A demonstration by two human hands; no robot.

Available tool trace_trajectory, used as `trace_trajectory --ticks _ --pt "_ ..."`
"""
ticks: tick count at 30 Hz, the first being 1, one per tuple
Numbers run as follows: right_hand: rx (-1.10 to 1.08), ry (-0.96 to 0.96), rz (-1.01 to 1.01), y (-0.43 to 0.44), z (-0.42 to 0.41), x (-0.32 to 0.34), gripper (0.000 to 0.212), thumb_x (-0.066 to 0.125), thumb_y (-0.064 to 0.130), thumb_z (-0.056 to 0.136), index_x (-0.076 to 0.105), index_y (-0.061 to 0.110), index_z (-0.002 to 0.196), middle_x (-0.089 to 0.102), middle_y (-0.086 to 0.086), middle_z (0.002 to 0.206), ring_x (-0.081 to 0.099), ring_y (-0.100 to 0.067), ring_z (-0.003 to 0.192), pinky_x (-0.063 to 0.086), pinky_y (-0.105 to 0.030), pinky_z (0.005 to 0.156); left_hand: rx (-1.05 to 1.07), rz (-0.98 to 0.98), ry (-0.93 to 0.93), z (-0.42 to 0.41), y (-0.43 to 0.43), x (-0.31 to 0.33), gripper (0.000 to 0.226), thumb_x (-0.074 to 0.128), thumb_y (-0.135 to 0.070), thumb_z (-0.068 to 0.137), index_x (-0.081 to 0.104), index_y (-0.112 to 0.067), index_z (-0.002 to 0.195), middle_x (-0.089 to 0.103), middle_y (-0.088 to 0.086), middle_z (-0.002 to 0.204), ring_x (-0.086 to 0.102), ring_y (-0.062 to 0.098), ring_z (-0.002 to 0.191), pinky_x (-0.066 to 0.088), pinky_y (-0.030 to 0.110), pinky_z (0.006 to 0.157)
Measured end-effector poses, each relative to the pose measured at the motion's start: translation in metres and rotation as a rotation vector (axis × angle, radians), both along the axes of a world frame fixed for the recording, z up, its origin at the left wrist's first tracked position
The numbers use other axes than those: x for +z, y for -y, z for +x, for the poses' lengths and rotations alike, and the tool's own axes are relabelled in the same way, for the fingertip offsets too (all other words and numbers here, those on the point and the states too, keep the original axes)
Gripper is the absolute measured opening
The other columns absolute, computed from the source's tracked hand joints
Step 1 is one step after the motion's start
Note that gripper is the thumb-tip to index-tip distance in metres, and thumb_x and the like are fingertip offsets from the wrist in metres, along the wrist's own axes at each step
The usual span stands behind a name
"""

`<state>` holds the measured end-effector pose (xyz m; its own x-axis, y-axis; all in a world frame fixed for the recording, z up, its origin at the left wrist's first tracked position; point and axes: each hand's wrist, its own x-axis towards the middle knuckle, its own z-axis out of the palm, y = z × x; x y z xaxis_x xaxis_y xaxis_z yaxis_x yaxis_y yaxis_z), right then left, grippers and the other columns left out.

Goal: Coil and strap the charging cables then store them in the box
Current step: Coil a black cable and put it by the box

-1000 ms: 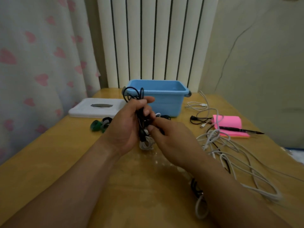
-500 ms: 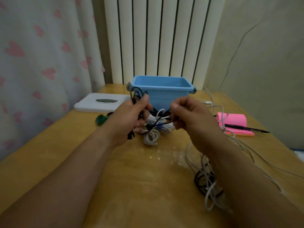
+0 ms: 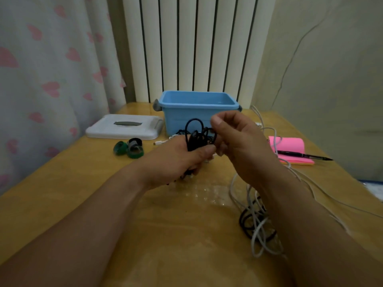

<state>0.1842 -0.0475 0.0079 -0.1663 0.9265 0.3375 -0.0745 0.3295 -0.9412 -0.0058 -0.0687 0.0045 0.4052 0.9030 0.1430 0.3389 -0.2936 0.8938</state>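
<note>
Left hand [image 3: 178, 160] grips the coiled black cable [image 3: 196, 137]; right hand [image 3: 238, 146] pinches its loops, just near the blue box [image 3: 199, 114].

2 bare forearms [image 3: 93, 214]; bare left hand [image 3: 176, 160], bare right hand [image 3: 240, 141].

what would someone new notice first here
Dead centre, the left hand and right hand hold a half-coiled black cable just in front of the open blue box at the back of the table. To the right, partly under the right forearm, lies a tangle of white and black cables, with a bright pink notepad beyond it.
</note>
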Motion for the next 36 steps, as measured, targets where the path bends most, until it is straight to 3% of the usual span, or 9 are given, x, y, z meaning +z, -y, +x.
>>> trace_trajectory --ticks 4,7,11,14,18,22,26,30,36 --pt "-0.061 0.323 0.181 0.012 -0.006 0.002 0.044 0.062 0.067 0.092 0.059 0.041 0.127 0.063 0.009 0.108 0.065 -0.003 0.091 0.053 -0.022 0.071 -0.038 -0.007 0.047 0.001 -0.001 -0.001 0.006 0.068 -0.044 0.100 0.070 -0.043 0.095 0.061 -0.009 0.074 0.054 0.007 0.065 0.048 0.030 0.065" --pt "-0.191 0.533 0.370 0.021 -0.025 -0.006 0.029 0.068 0.058 0.095 0.057 0.033 0.107 0.063 0.016 0.097 0.063 0.001 0.092 0.053 -0.017 0.068 -0.055 0.119 -0.111 0.009 0.006 0.000 0.027 0.066 -0.018 0.104 0.061 -0.042 0.114 0.071 -0.030 0.094 0.066 -0.010 0.084 0.054 0.012 0.073" --pt "-0.377 0.440 0.379 0.014 -0.025 -0.010 0.012 0.061 0.023 0.104 0.054 0.017 0.095 0.058 0.011 0.077 0.059 0.000 0.071 0.043 -0.016 0.057 0.051 0.092 -0.049 0.007 0.002 -0.002 0.064 0.081 -0.023 0.091 0.044 -0.041 0.141 0.077 -0.012 0.118 0.074 0.006 0.108 0.062 0.044 0.097" --pt "-0.245 0.416 0.319 0.016 -0.024 -0.007 0.010 0.049 0.020 0.108 0.057 0.015 0.104 0.062 0.009 0.085 0.061 0.000 0.076 0.046 -0.016 0.059 0.039 0.132 -0.054 0.005 0.002 -0.004 0.082 0.082 -0.018 0.092 0.033 -0.042 0.152 0.075 -0.010 0.125 0.072 0.007 0.113 0.060 0.039 0.099" --pt "-0.153 0.736 0.369 0.020 -0.034 -0.008 0.032 0.040 0.051 0.110 0.059 0.026 0.107 0.067 0.010 0.093 0.063 -0.001 0.085 0.052 -0.027 0.071 0.081 0.284 -0.223 0.005 0.001 -0.006 0.086 0.081 -0.013 0.092 0.025 -0.042 0.151 0.046 -0.019 0.145 0.056 -0.010 0.117 0.044 0.004 0.099" --pt "-0.239 0.616 0.409 0.013 -0.031 -0.009 0.029 0.050 0.041 0.109 0.064 0.021 0.094 0.066 0.013 0.079 0.063 0.002 0.077 0.045 -0.017 0.061 0.077 0.175 -0.067 0.003 -0.002 -0.006 0.102 0.087 -0.012 0.086 0.023 -0.041 0.160 0.058 -0.018 0.138 0.063 0.001 0.125 0.056 0.028 0.106" --pt "-0.358 0.517 0.406 0.010 -0.021 -0.009 0.035 0.056 0.035 0.109 0.058 0.030 0.074 0.060 0.017 0.064 0.058 0.007 0.066 0.038 -0.008 0.056 0.057 0.225 -0.161 0.006 0.004 -0.006 0.077 0.084 -0.030 0.092 0.036 -0.036 0.153 0.062 -0.013 0.138 0.062 0.000 0.126 0.056 0.029 0.105" --pt "-0.464 0.507 0.397 0.006 -0.017 -0.009 0.043 0.050 0.042 0.110 0.052 0.023 0.072 0.055 0.008 0.066 0.054 0.004 0.063 0.037 -0.010 0.054 0.127 0.294 -0.320 0.005 0.006 -0.005 0.027 0.067 -0.042 0.104 0.060 -0.031 0.128 0.068 -0.014 0.111 0.063 -0.004 0.096 0.052 0.019 0.077" --pt "-0.375 0.660 0.396 0.010 -0.021 -0.011 0.032 0.054 0.051 0.105 0.053 0.023 0.088 0.058 0.010 0.073 0.057 0.002 0.071 0.041 -0.011 0.057 0.125 0.284 -0.292 0.005 0.010 -0.008 0.021 0.054 -0.040 0.110 0.057 -0.035 0.131 0.066 -0.020 0.114 0.063 -0.005 0.102 0.053 0.017 0.085"
